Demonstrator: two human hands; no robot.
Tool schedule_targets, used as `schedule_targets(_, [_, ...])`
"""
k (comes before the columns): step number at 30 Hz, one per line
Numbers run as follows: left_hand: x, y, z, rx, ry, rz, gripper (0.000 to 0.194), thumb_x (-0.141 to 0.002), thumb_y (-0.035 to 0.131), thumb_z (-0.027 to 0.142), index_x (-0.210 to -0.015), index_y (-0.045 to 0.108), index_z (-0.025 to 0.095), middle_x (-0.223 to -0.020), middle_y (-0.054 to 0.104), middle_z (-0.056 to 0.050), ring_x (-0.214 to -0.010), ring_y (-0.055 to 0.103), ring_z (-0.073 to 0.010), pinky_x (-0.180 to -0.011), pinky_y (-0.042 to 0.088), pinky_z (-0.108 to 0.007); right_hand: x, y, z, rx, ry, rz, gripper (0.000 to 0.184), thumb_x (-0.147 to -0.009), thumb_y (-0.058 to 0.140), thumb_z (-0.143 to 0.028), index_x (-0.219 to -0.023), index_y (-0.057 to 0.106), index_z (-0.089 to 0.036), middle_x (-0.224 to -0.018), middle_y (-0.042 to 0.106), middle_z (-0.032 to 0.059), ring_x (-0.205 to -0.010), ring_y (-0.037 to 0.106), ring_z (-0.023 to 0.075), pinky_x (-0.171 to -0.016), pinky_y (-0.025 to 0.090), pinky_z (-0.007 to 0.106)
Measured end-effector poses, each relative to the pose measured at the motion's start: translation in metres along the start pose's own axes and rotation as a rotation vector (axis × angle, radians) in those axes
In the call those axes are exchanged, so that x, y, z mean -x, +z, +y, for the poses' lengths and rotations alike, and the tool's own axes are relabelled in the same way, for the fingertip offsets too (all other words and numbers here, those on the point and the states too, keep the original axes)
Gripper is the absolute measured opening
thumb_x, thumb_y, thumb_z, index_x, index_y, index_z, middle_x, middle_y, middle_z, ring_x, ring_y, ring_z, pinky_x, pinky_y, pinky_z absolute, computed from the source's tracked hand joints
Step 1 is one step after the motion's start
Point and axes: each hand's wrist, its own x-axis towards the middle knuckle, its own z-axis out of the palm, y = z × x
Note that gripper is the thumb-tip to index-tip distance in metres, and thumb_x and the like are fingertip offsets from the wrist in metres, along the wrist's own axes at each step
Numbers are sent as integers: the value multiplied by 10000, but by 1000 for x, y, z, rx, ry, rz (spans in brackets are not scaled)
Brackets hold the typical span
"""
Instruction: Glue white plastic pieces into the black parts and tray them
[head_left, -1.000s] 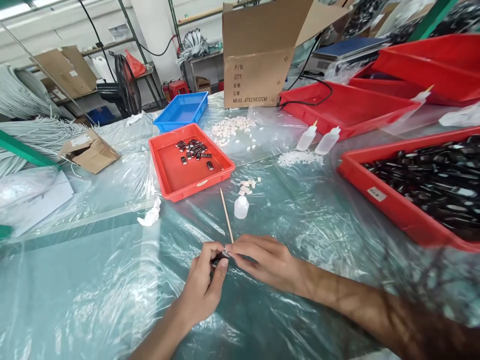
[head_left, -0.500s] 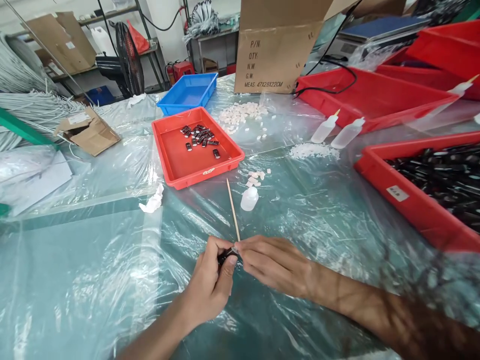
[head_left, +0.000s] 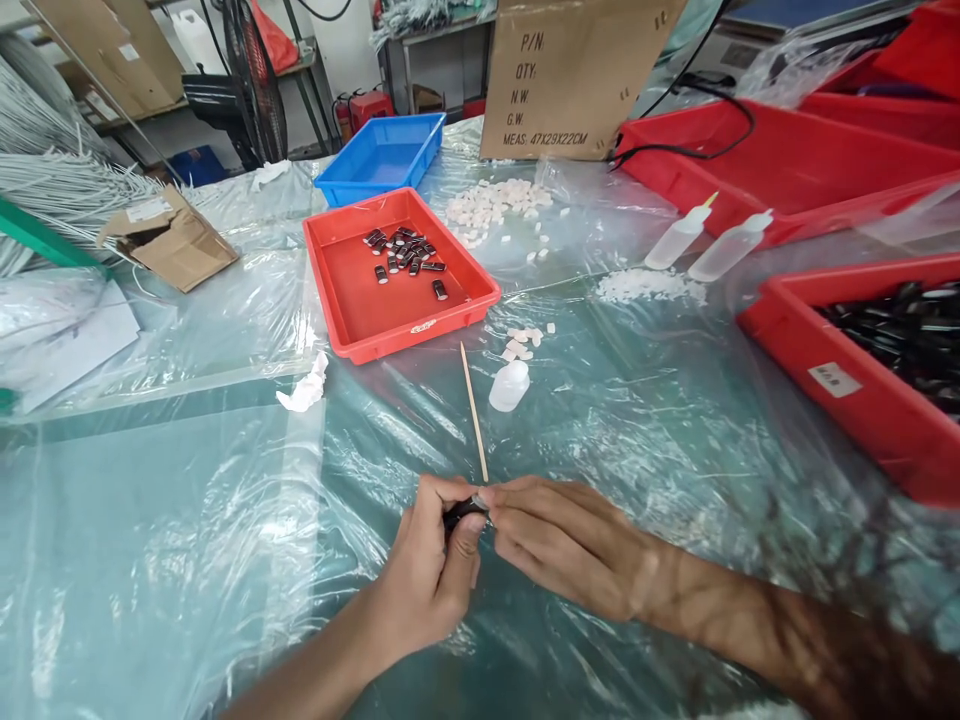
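Between thumb and forefinger, my left hand (head_left: 431, 560) grips a small black glossy part (head_left: 461, 511). My right hand (head_left: 566, 540) is closed, its fingertips pressed to the right end of that part; whether a tiny piece sits under them is hidden. A thin wooden stick (head_left: 474, 410) lies on the plastic-covered table just beyond both hands. To the right of it are a small white translucent bottle (head_left: 510, 386) and several small pale pieces (head_left: 523, 342). Farther off, a red tray (head_left: 352, 290) holds several short black parts (head_left: 405, 250).
A blue tray (head_left: 382, 160) stands behind the red one. Pale pieces (head_left: 499, 207) are heaped beside it. Two squeeze bottles (head_left: 679, 238) lean against a large red tray (head_left: 795, 160). At right is a red bin (head_left: 840, 385) of black parts; crumpled tissue (head_left: 306, 385) lies at left.
The view has shifted slightly, so the trays and bottles sit a little differently in the picture. Both hands keep nearly the same hold on the black part.
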Motion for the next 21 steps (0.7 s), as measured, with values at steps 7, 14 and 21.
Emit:
schedule_targets(7, [2, 2, -3, 55, -67, 23, 133, -941, 482, 458, -997, 474, 337, -663, 536, 65, -369, 451, -89, -378, 414, -242, -13, -6, 1, -76, -81, -6, 226, -964, 603, -90, -1093, 758, -193, -949, 850, 119, -918, 855, 264, -794, 772, 340])
schedule_targets(14, [-15, -10, 14, -311, 231, 153, 123, -940, 522, 379, -997, 593, 296, -886, 639, 1, -752, 648, -172, -691, 530, -293, -14, 4, 9, -636, 597, 76, 357, -969, 657, -162, -1296, 641, -305, -1049, 784, 36, -916, 802, 195, -817, 706, 322])
schedule_targets(21, [-18, -14, 32, -442, 417, 86, 124, -897, 598, 331, -980, 684, 362, -1194, 614, -13, -1185, 522, -273, -922, 518, -361, -20, 14, 22, -1500, 853, -352, 368, -873, 848, -461, -1105, 758, -190, -1075, 807, 82, -1020, 808, 211, -924, 660, 327])
